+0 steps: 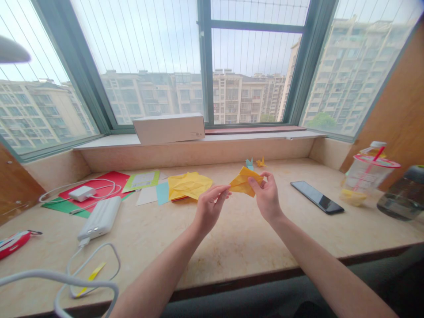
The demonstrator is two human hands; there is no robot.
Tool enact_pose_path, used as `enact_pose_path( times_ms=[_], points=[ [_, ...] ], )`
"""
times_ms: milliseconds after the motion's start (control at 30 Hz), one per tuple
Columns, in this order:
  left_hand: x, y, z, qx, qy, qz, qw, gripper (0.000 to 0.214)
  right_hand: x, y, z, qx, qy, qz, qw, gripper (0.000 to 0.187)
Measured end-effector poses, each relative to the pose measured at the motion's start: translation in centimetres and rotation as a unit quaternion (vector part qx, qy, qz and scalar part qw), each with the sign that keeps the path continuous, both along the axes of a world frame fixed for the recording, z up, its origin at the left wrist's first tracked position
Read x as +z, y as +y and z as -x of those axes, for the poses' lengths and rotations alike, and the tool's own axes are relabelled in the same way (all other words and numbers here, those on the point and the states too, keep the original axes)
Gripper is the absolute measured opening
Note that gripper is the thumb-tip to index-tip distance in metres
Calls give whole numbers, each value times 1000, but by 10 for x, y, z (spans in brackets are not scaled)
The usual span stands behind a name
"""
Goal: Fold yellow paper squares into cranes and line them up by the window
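I hold a folded piece of orange-yellow paper (243, 182) in the air above the marble desk (232, 238). My right hand (266, 196) pinches its right side with thumb and fingers closed. My left hand (211, 207) pinches its left corner with its fingertips. A crumpled yellow sheet (188, 185) lies on the desk just left of my hands. Two small folded paper figures, one blue (249, 164) and one orange (261, 162), stand near the back wall behind the held paper.
Coloured paper sheets (99, 187), a charger (81, 193), a white power bank (100, 218) and cable lie at the left. A black phone (316, 197), a lidded cup (364, 176) and a bottle (402, 194) are at the right. A white box (169, 128) rests on the windowsill.
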State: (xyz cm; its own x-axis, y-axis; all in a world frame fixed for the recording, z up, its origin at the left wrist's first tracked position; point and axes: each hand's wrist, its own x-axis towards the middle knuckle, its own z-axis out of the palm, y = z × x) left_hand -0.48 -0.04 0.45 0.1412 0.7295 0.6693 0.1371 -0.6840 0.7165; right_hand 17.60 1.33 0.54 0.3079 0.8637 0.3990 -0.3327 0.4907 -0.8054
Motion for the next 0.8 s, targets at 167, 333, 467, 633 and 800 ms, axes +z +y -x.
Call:
enact_pose_path(
  times_ms=[167,333,467,633,800],
  points=[
    [1,2,-1,0,-45,62,997,24,0,-1,0,3,-8,-4,1000,48],
    [6,1,-2,-40,-100,141,984,37,2,-2,1,3,-12,-10,1000,50],
    [9,1,-2,-70,-131,205,967,38,2,-2,1,-8,-15,-21,1000,48],
    [9,3,-1,-87,-164,244,952,34,2,-2,1,-14,-17,-27,999,48],
    [9,5,-1,-96,-168,249,949,32,3,-3,-1,-22,-7,-19,1000,49]
  ],
)
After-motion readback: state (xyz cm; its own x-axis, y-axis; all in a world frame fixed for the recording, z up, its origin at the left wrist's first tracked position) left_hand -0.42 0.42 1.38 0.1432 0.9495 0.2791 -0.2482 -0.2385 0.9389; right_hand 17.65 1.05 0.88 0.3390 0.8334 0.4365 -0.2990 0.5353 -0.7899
